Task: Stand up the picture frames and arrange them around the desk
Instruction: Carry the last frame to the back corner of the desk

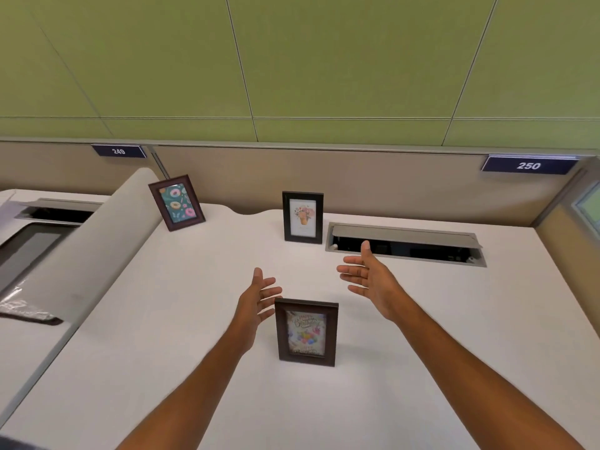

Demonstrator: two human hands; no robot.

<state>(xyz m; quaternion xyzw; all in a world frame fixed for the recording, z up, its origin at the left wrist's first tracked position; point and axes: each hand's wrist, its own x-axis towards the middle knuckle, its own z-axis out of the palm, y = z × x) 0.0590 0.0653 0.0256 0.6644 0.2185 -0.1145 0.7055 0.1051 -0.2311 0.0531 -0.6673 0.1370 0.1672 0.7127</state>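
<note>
Nearest the camera, a dark brown wooden picture frame holding a "Happy Birthday" balloon card [306, 332] is standing upright on the white desk [422, 336], roughly at its middle. The left hand [255, 298] is hovering just behind the frame's upper left corner with fingers spread, gripping nothing; whether a fingertip is touching the frame cannot be told. The right hand [370, 277] is held farther back and to the right, palm turned inward, fingers splayed, well clear of the frame and likewise empty.

Judging by this, the step in hand is settling this frame in its spot. To do it well, both hands should be closing evenly on the two side rails rather than pushing at one corner, since a push high up could be tipping it backward on its stand. Any shifting is best done low and slowly.

Farther back, a black rectangular frame with a flower-bouquet print [303, 217] is standing beside the grey open cable hatch [406, 243]. At the far left, a brown frame with a doughnut print [177, 203] is leaning tilted near the pale divider [97, 241], and may need straightening.
</note>
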